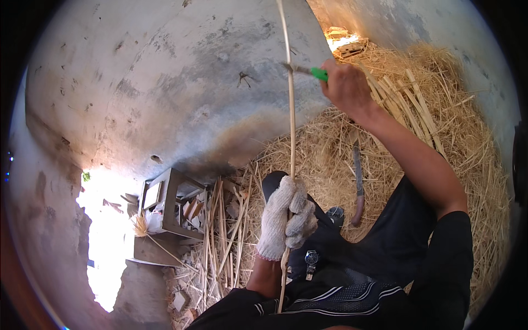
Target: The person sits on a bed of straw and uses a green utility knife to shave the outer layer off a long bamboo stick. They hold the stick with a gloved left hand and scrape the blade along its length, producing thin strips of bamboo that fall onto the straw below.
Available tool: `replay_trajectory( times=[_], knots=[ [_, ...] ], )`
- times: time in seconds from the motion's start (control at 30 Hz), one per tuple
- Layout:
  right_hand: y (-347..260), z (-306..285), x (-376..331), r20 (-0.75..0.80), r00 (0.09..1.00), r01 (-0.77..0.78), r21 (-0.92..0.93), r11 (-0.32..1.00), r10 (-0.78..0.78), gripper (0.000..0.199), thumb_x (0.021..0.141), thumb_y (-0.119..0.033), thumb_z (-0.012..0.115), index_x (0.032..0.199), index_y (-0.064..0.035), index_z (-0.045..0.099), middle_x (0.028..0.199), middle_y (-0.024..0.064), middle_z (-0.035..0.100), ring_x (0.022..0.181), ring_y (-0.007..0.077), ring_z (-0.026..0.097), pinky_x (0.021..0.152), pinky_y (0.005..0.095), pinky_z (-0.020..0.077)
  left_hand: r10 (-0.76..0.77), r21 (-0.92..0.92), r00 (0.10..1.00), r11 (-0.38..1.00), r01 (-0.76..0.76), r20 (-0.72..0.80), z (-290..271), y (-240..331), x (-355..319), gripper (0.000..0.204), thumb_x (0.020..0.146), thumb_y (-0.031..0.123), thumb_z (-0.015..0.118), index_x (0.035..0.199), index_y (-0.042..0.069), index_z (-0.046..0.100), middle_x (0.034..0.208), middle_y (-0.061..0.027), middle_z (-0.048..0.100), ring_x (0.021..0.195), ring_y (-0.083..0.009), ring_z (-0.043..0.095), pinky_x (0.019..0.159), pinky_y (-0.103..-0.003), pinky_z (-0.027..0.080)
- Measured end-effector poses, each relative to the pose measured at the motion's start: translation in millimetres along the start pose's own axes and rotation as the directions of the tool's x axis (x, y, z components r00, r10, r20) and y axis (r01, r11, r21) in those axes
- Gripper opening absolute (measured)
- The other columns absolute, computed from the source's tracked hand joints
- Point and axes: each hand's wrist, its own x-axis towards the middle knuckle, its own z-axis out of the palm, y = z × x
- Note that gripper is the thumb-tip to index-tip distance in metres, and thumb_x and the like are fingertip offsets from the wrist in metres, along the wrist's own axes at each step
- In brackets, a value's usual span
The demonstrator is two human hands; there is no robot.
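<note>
A long, thin wooden stick (292, 118) runs almost upright through the middle of the view, from the top edge down to my lap. My left hand (289, 212), in a white knitted glove, is wrapped round its lower part. My bare right hand (345, 85) is closed on the green handle of a small knife (318, 73). That blade reaches left and meets the stick high above the glove; whether it cuts into it is too small to tell. A wristwatch (312, 258) lies by my lap, below the gloved fingers.
A large wooden-handled knife (358, 181) lies on straw-like shavings (324, 151) between my legs. Split strips (421, 107) are piled at the far right, more sticks (223, 236) at the left. A wooden frame (173, 206) stands near a bright wall opening (102, 236).
</note>
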Motion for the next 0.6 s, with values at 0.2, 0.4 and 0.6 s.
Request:
replay_trajectory(
  times=[0.2, 0.4, 0.6],
  knots=[
    [-15, 4, -8, -0.074, 0.993, 0.096, 0.053, 0.994, -0.092, 0.026, 0.092, -0.020, 0.059, 0.071, -0.0037, 0.056, 0.048, 0.0089, 0.056, 0.039, 0.0205, 0.058, 0.035, 0.0342, 0.0445, -0.001, -0.075, 0.999, 0.997, 0.005, 0.042, -15, 2, -3, 0.042, 0.103, 0.043, 0.040, 0.073, 0.013, 0.043, 0.042, -0.0001, 0.033, 0.027, -0.0105, 0.025, 0.025, -0.023, 0.021],
    [-22, 11, -13, -0.158, 0.950, 0.273, 0.013, 0.962, -0.268, 0.032, 0.094, -0.025, 0.057, 0.067, -0.0070, 0.052, 0.046, 0.0066, 0.053, 0.036, 0.0170, 0.054, 0.032, 0.0330, 0.0410, 0.037, 0.106, 0.997, 0.994, -0.029, -0.070, -18, 6, -4, 0.043, 0.104, 0.044, 0.036, 0.073, 0.015, 0.042, 0.039, 0.0010, 0.031, 0.025, -0.0096, 0.025, 0.024, -0.022, 0.022],
    [33, 22, 28, -0.080, 0.986, -0.159, -0.141, 0.977, 0.149, 0.044, 0.104, -0.029, 0.039, 0.071, -0.0036, 0.052, 0.047, -0.0014, 0.039, 0.034, 0.0062, 0.033, 0.024, 0.0244, 0.0250, -0.024, 0.361, 0.985, 0.929, 0.085, -0.171, -8, -1, -16, 0.047, 0.102, 0.047, 0.043, 0.069, 0.014, 0.040, 0.041, 0.0014, 0.032, 0.026, -0.0090, 0.023, 0.025, -0.023, 0.021]
  ],
)
